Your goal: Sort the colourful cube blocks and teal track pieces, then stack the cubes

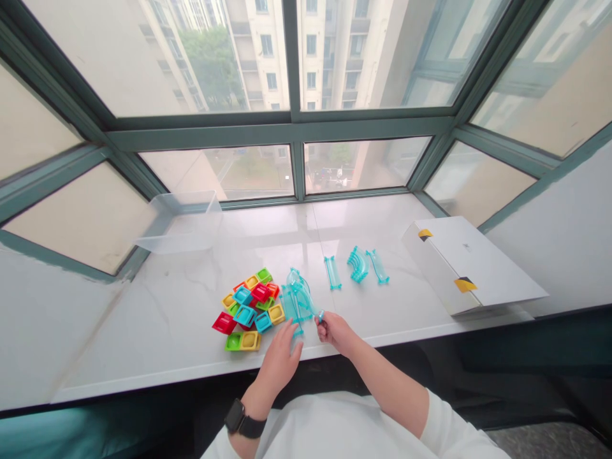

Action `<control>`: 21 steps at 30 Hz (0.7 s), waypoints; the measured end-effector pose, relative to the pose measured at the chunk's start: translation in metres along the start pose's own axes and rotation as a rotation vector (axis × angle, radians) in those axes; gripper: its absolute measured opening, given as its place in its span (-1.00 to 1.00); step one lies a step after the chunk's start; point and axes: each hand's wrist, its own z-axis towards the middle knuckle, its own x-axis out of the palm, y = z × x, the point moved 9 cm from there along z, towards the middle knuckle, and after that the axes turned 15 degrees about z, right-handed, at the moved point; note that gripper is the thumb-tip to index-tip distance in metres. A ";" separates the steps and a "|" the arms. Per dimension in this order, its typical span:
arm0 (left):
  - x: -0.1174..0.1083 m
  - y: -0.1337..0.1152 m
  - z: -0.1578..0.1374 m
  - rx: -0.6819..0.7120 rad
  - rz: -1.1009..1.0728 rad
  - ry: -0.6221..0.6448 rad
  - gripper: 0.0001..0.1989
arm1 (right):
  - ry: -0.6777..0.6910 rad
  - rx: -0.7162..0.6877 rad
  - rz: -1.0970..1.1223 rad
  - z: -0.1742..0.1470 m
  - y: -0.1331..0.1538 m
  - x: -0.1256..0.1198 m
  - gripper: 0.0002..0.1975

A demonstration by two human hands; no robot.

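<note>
A heap of see-through teal track pieces point(296, 294) lies near the ledge's front edge. My right hand point(336, 334) is closed at the heap's right side, pinching the end of a teal track piece point(316, 311). At the near side of the heap, my left hand point(280, 354) has its fingers stretched out and apart, their tips at the teal pieces. Left of the heap is a pile of red, yellow, green, blue and orange plastic blocks point(245, 315). Farther right lie a straight teal piece point(333, 273), a curved stack point(358, 264) and another teal piece point(378, 266).
A clear plastic bin point(184, 239) stands at the back left of the white ledge point(157, 331). A white box point(478, 261) with yellow-and-black tabs sits at the right. Green-framed windows point(296, 131) close off the back and sides.
</note>
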 end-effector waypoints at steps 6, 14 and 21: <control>0.004 -0.001 0.000 -0.003 0.000 -0.004 -0.54 | 0.028 0.203 0.238 -0.007 -0.012 -0.005 -0.82; -0.016 -0.016 0.002 0.062 0.145 -0.087 -0.57 | 0.045 0.255 0.376 -0.008 -0.017 -0.007 -0.77; -0.028 -0.058 0.005 0.167 0.339 -0.138 -0.49 | 0.056 0.241 0.395 -0.005 -0.020 -0.009 -0.76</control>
